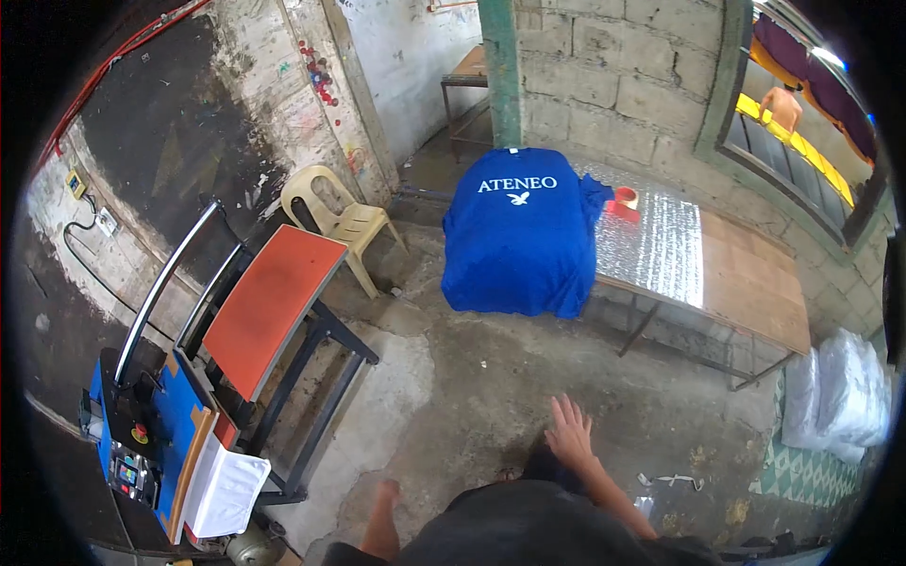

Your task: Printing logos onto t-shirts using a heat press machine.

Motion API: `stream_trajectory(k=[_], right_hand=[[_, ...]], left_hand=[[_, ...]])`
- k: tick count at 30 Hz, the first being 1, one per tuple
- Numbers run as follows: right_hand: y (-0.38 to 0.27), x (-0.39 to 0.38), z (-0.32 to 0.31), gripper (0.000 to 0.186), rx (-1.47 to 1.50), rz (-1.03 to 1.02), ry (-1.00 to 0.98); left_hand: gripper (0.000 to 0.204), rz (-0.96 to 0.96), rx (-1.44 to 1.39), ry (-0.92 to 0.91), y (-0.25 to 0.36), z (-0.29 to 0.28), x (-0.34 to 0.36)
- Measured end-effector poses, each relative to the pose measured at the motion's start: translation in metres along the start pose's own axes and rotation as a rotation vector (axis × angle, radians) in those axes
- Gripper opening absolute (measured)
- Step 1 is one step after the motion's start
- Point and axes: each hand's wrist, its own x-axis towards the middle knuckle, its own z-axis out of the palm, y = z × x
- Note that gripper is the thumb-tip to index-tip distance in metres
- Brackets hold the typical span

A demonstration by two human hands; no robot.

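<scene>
My right hand [570, 434] is held out over the concrete floor with its fingers spread, and nothing is in it. My left hand [388, 490] hangs low beside my body, foreshortened, so its fingers do not show. Neither hand touches anything visible. Ahead of me a blue T-shirt [522, 241] with a white print on its chest lies spread over the end of a long table, its lower part draped over the near edge. Right of the shirt a roll of tape [624, 199] rests on a red piece on the silver foil sheet [672, 236].
At left stands a machine with an orange-red board [274, 307] and a blue control side [176, 424]. A beige plastic chair [357, 224] is behind it. Clear plastic-wrapped packs [835, 391] lie on a green patterned mat [807, 467]. A person [781, 106] shows in the framed opening.
</scene>
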Motion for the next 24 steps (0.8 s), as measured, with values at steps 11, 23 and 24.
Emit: stream_trajectory(k=[11,23,24], right_hand=[[0.056,0.342,-0.058,0.051,0.039,-0.057,0.366],[0.117,0.772,-0.14,0.04,0.006,-0.069,0.483],[0.118,0.793,-0.135,0.04,-0.003,-0.047,0.482]], left_hand=[[0.036,-0.124,-0.825,-0.1,0.113,-0.018,0.014],[0.03,0.148,-0.956,0.853,0.221,-0.453,0.092],[0.03,0.076,-0.966,0.808,0.232,-0.476,0.078]])
